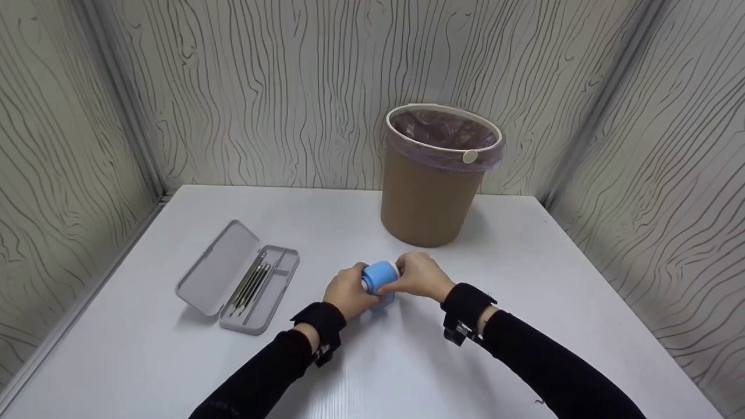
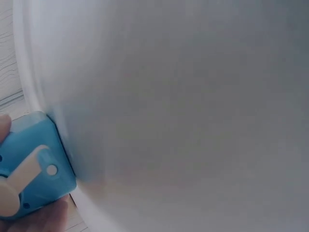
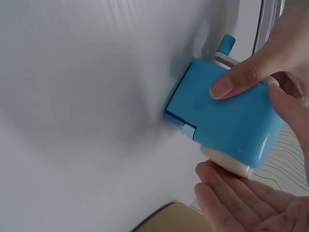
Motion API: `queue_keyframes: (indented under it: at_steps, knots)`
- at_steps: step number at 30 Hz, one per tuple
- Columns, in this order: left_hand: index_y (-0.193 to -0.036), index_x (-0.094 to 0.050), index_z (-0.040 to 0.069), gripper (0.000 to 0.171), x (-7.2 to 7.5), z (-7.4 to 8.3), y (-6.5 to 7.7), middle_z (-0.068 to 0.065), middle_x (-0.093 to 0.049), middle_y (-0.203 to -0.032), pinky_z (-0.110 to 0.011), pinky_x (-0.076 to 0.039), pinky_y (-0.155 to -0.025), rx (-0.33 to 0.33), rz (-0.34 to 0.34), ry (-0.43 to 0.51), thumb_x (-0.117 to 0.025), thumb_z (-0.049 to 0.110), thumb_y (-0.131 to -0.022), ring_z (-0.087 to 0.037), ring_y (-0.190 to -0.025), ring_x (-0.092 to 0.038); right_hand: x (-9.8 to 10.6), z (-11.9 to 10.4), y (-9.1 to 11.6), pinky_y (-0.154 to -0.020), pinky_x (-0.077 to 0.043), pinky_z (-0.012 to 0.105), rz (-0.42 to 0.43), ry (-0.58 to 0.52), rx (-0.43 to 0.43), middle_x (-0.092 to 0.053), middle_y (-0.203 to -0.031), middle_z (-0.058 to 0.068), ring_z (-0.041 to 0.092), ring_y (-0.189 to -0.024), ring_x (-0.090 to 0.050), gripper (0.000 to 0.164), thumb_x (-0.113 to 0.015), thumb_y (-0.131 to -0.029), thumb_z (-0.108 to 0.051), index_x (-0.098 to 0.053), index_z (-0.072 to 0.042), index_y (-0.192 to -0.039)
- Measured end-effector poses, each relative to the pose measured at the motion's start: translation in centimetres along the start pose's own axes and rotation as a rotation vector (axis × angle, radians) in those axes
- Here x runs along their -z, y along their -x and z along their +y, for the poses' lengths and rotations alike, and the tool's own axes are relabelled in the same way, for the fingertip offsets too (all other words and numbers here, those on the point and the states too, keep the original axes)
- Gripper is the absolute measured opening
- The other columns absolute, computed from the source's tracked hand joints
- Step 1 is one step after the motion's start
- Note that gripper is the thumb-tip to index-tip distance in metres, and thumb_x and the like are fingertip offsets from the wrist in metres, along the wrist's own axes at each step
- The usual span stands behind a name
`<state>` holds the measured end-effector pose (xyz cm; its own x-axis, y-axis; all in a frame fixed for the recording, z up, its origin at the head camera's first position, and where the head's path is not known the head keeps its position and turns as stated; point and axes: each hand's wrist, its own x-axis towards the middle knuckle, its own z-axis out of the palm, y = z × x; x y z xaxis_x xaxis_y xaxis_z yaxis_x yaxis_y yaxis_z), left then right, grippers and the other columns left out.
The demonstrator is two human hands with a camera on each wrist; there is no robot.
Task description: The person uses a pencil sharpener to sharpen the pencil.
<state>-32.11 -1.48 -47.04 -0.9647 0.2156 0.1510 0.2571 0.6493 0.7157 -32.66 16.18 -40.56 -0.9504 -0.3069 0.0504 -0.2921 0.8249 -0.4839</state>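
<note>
A blue crank pencil sharpener (image 1: 379,273) is on the white table between both hands. My left hand (image 1: 349,294) grips its crank side, the thumb lying across the blue body in the right wrist view. From the other side, my right hand (image 1: 425,276) holds the sharpener's cream front piece (image 3: 227,162) between thumb and fingers. A cream crank arm (image 2: 28,168) with a blue knob shows in the left wrist view. Left of the hands lies an open grey pencil case (image 1: 224,270) with several dark pencils (image 1: 253,285) inside.
A brown trash bin (image 1: 428,203) with a cream rim and a purple liner stands behind the hands, towards the back right. Wood-patterned panels (image 1: 279,93) enclose the white table (image 1: 139,349) at the back and sides.
</note>
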Motion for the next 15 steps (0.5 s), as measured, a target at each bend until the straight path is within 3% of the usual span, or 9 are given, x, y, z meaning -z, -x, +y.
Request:
queue_keyframes:
  at_steps: [3, 5, 9, 15]
  knots:
    - [-0.134, -0.059, -0.002, 0.07, 0.5, -0.4, -0.2, -0.023, -0.071, -0.124, -0.05, -0.057, -0.101, -0.003, -0.039, 0.012, -0.089, 0.028, -0.078, -0.036, -0.114, -0.071, 0.3, 0.6, -0.1, -0.067, -0.054, 0.029, -0.042, -0.008, 0.028, -0.074, -0.083, 0.009, 0.017, -0.075, -0.064, 0.047, -0.094, -0.069, -0.028, -0.074, 0.005, -0.096]
    - [-0.134, -0.059, -0.001, 0.072, 0.9, -0.7, -0.3, -0.022, -0.072, -0.125, -0.05, -0.057, -0.102, -0.013, -0.069, 0.023, -0.09, 0.029, -0.077, -0.036, -0.114, -0.071, 0.3, 1.2, -0.1, -0.081, -0.061, 0.037, -0.076, -0.018, 0.048, -0.078, -0.099, 0.018, 0.025, -0.089, -0.073, 0.054, -0.093, -0.07, -0.024, -0.072, 0.008, -0.108]
    - [-0.133, -0.06, -0.001, 0.072, 1.7, -1.1, -0.5, -0.02, -0.072, -0.125, -0.049, -0.056, -0.102, -0.041, -0.139, 0.027, -0.092, 0.026, -0.074, -0.034, -0.114, -0.07, 0.1, 2.3, -0.2, -0.098, -0.059, 0.048, -0.152, -0.046, 0.082, -0.075, -0.116, 0.025, 0.036, -0.11, -0.073, 0.063, -0.092, -0.073, -0.02, -0.066, 0.011, -0.122]
    - [-0.131, -0.061, 0.0, 0.068, 2.8, -1.5, -0.6, -0.019, -0.071, -0.126, -0.049, -0.055, -0.104, -0.091, -0.254, 0.029, -0.092, 0.022, -0.075, -0.033, -0.116, -0.069, -0.9, 3.6, -0.4, -0.104, -0.056, 0.051, -0.229, -0.103, 0.125, -0.075, -0.12, 0.02, 0.035, -0.114, -0.072, 0.06, -0.091, -0.075, -0.019, -0.067, 0.006, -0.124]
